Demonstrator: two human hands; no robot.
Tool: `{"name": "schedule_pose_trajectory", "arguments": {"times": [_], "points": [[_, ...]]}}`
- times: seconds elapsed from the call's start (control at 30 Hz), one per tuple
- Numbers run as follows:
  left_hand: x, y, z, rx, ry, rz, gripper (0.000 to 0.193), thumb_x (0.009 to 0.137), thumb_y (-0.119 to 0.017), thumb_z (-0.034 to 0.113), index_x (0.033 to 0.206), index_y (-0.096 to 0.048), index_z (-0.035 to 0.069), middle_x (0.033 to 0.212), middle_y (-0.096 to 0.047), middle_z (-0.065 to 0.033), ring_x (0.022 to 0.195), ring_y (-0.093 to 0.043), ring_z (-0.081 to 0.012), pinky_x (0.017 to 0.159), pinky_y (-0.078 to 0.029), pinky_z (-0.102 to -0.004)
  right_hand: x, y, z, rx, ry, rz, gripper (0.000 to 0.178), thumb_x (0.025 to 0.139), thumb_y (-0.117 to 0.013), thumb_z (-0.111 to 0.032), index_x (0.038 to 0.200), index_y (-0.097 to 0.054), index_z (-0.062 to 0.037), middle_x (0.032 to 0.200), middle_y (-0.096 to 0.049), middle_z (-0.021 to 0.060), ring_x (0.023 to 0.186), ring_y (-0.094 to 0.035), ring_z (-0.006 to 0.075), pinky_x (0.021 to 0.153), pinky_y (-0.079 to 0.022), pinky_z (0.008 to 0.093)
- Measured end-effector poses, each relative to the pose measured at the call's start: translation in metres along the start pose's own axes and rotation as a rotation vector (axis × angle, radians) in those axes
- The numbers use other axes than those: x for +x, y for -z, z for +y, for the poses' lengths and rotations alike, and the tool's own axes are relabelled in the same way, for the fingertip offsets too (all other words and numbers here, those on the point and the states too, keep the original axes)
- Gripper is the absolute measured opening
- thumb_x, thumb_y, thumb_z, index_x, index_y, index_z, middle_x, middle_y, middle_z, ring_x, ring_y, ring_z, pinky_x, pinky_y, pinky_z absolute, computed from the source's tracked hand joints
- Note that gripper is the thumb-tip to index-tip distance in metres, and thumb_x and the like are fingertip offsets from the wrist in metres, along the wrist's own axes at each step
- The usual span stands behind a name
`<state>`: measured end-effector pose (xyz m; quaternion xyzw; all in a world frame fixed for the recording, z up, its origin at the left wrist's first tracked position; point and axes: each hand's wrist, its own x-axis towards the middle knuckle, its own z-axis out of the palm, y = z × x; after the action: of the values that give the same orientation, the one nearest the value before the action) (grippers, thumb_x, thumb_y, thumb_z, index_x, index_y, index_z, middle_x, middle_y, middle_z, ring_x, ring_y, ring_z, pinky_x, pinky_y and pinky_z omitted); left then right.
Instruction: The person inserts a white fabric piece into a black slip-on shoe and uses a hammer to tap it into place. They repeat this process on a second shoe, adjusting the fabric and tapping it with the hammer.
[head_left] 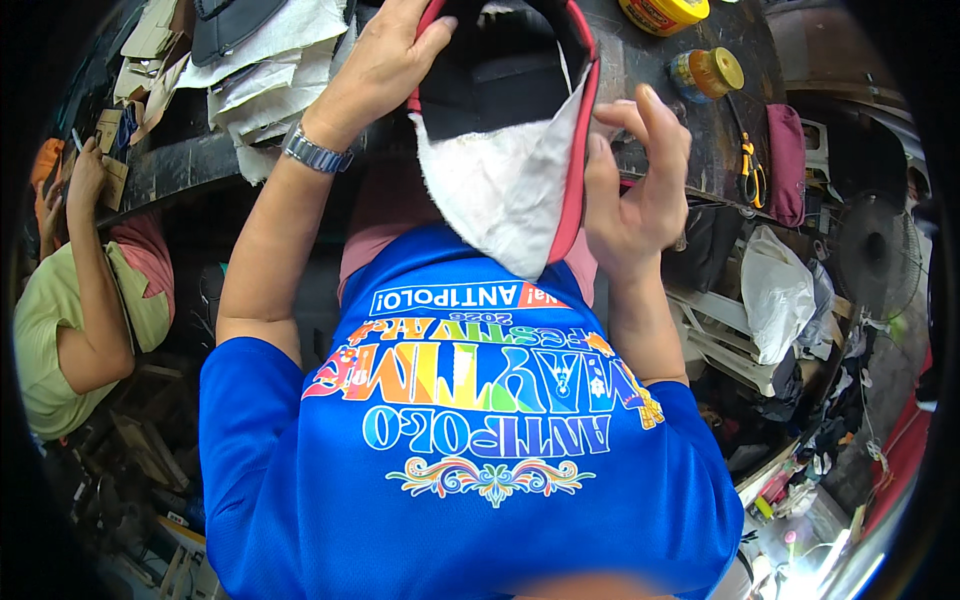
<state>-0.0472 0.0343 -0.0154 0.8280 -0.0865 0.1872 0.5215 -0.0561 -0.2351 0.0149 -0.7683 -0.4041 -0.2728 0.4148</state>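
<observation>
Black fabric shoe upper with red piping and white lining [510,150], raised above the bench [690,120], left hand [385,60] closed on its top edge, right hand [640,190] loosely pinching the red trim; assembly apparently mid-way, lining unfinished.

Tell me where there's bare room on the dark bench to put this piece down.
Bare dark bench shows right of the red-edged shoe piece, bordered by the small jar above and the scissors to the right. The left side is crowded with stacked white fabric cuttings. Both the left hand and the right hand grip the piece.
</observation>
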Motion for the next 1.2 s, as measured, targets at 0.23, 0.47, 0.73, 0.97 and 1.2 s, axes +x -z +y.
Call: {"name": "schedule_pose_trajectory", "arguments": {"times": [0.23, 0.47, 0.73, 0.97, 1.2], "points": [[-0.028, 0.006, -0.01, 0.153, 0.299, -0.092, 0.046, 0.108, -0.054, 0.031, 0.149, -0.051, 0.011, 0.079, -0.064, -0.0027, 0.066, -0.063, -0.0103, 0.062, -0.053, -0.0274, 0.022, -0.009, -0.038, 0.327, 0.04, -0.24, 0.072, 0.085, -0.07, 0.012, 0.151, -0.041, 0.0043, 0.113, -0.07, 0.0188, 0.094, -0.068, 0.0227, 0.091, -0.054, 0.0362], [-0.043, 0.0, -0.006, -0.105, 0.42, -0.047, 0.037, 0.108, -0.054, 0.027, 0.136, -0.059, 0.003, 0.074, -0.059, 0.0011, 0.059, -0.055, -0.0055, 0.051, -0.044, -0.022, 0.005, -0.052, -0.031, 0.221, -0.166, -0.486, 0.076, 0.079, -0.069, 0.005, 0.151, -0.046, -0.0073, 0.099, -0.068, 0.0143, 0.086, -0.066, 0.0306, 0.079, -0.053, 0.0408], [-0.045, 0.0, -0.013, 0.009, 0.329, -0.026, 0.033, 0.108, -0.056, 0.027, 0.124, -0.064, 0.0, 0.078, -0.058, 0.0004, 0.07, -0.053, -0.0076, 0.061, -0.045, -0.0266, 0.0, -0.049, -0.026, 0.251, -0.132, -0.419, 0.071, 0.082, -0.073, 0.008, 0.147, -0.054, -0.0115, 0.086, -0.065, 0.0072, 0.077, -0.064, 0.0188, 0.067, -0.052, 0.0294], [-0.045, -0.005, -0.01, -0.258, 0.42, 0.023, 0.032, 0.107, -0.058, 0.025, 0.13, -0.061, 0.003, 0.089, -0.061, 0.0017, 0.08, -0.056, -0.004, 0.068, -0.047, -0.0222, -0.002, -0.031, -0.031, 0.101, -0.11, -0.425, 0.083, 0.075, -0.086, -0.009, 0.149, -0.049, -0.0044, 0.117, -0.066, 0.0175, 0.098, -0.065, 0.0304, 0.087, -0.053, 0.038], [-0.04, -0.011, 0.04, -0.702, 0.488, -0.07, 0.067, 0.104, -0.06, 0.016, 0.16, -0.026, 0.005, 0.136, -0.052, -0.0152, 0.108, -0.069, -0.0211, 0.087, -0.061, -0.0323, 0.018, -0.031, -0.033, 0.057, -0.32, -0.508, 0.072, 0.083, -0.053, 0.016, 0.152, -0.047, -0.0041, 0.135, -0.062, 0.0227, 0.119, -0.064, 0.0391, 0.1, -0.052, 0.0411]]}}
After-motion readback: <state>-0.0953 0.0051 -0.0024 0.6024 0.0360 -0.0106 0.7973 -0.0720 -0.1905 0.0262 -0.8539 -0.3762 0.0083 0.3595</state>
